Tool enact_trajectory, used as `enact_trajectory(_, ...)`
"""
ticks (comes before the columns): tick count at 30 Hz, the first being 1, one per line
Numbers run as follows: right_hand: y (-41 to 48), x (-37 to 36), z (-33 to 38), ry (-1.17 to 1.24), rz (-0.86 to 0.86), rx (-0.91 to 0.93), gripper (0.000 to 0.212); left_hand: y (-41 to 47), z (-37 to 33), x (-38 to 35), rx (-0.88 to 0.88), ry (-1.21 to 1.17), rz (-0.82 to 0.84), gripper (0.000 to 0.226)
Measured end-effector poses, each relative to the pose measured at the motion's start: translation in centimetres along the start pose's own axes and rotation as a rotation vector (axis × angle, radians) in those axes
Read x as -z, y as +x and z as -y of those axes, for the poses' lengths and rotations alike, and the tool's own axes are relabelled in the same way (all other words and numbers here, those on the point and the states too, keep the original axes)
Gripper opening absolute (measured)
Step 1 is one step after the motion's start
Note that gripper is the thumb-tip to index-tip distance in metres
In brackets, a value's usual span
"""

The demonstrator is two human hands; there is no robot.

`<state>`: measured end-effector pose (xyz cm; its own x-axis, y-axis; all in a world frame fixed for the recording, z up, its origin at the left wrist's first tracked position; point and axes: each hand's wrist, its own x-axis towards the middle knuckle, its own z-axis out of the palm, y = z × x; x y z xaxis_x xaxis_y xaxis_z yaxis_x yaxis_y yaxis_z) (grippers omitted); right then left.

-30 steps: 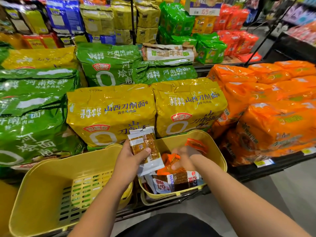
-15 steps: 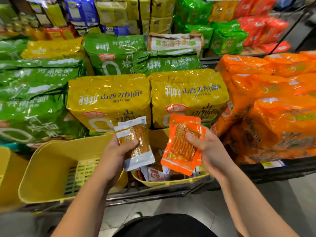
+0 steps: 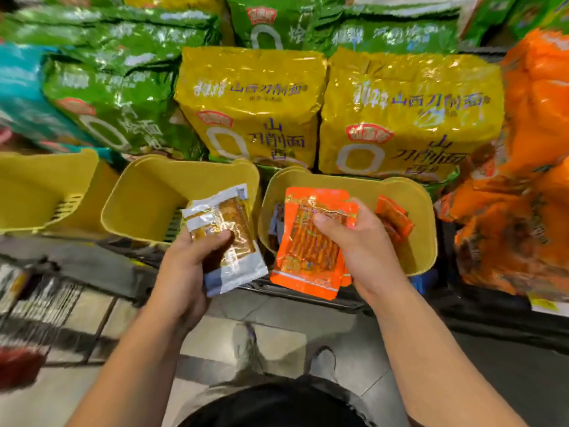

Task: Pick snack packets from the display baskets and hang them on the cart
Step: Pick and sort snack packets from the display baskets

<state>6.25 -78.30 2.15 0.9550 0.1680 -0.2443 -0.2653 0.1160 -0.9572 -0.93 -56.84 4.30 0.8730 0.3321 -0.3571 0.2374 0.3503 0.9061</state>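
Now, the picking step looks about done. The left hand [image 3: 191, 257] grips a small stack of silver-edged brown packets [image 3: 228, 238], and the right hand [image 3: 360, 241] pinches a few orange packets [image 3: 308, 251], both held just above the yellow baskets. The right basket [image 3: 428, 229] holds loose orange packets [image 3: 394, 217] and some darker ones. The middle basket [image 3: 138, 204] shows bare wall, its floor partly hidden. Next, I'd say: turn to the wire cart [image 3: 40, 303] — blurred, lower left — and find a hook.

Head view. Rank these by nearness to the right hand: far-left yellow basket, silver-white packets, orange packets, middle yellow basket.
1. orange packets, gripped in the right hand itself.
2. silver-white packets, to its left, held by the left hand.
3. middle yellow basket, beyond the left hand.
4. far-left yellow basket, at the frame's left edge.
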Motion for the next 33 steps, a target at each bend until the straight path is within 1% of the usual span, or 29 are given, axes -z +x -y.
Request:
enact_trajectory(2,-0.2,-1.7,-0.1,0.003,0.021,-0.016,0.024,-0.9,-0.4,1.4,-0.022,-0.026,-0.041,0.047)
enact_trajectory(5,-0.8,-4.7,0.3,-0.027,0.087,-0.013,0.02,-2.5,-0.8,4.2,-0.049,-0.06,-0.11,0.044)
enact_trajectory(9,-2.1,-9.6,0.5,-0.095,0.167,0.039,0.02,-4.6,-1.1,9.1,-0.058,-0.102,-0.216,0.026)
enact_trajectory(10,-2.6,-11.0,0.4,-0.113,0.183,0.052,0.023,-5.1,-1.2,10.5,-0.061,-0.112,-0.241,0.026)
enact_trajectory(13,-4.5,-15.9,-0.3,-0.198,0.266,0.064,0.038,-7.3,-1.4,15.3,-0.078,-0.138,-0.285,0.035)
enact_trajectory(15,-6.4,-19.9,-1.4,-0.225,0.32,0.047,0.041,-9.4,-1.8,19.2,-0.092,-0.155,-0.306,0.036)
enact_trajectory(17,-8.4,-24.1,-2.7,-0.251,0.362,0.029,0.038,-11.7,-2.0,23.7,-0.097,-0.166,-0.335,0.035)
enact_trajectory(20,-11.8,-30.5,-4.8,-0.309,0.424,0.005,0.028,-15.4,-2.3,30.9,-0.099,-0.187,-0.362,0.046)
enact_trajectory(22,-13.8,-34.6,-6.2,-0.332,0.472,-0.002,0.025,-17.6,-2.4,35.5,-0.109,-0.206,-0.407,0.047)
enact_trajectory(25,-16.7,-40.6,-8.4,-0.366,0.533,-0.007,0.03,-20.5,-2.2,42.0,-0.122,-0.204,-0.494,0.035)
enact_trajectory(26,-17.5,-42.1,-9.0,-0.367,0.549,-0.013,0.028,-21.1,-2.0,43.7,-0.118,-0.198,-0.531,0.032)
enact_trajectory(29,-19.9,-47.1,-11.0,-0.425,0.625,-0.014,0.021,-23.8,-0.9,49.5,-0.099,-0.191,-0.666,0.031)
enact_trajectory(33,-21.5,-51.7,-12.6,-0.454,0.698,-0.031,0.018,-26.1,0.1,54.6,-0.081,-0.266,-0.779,0.03)
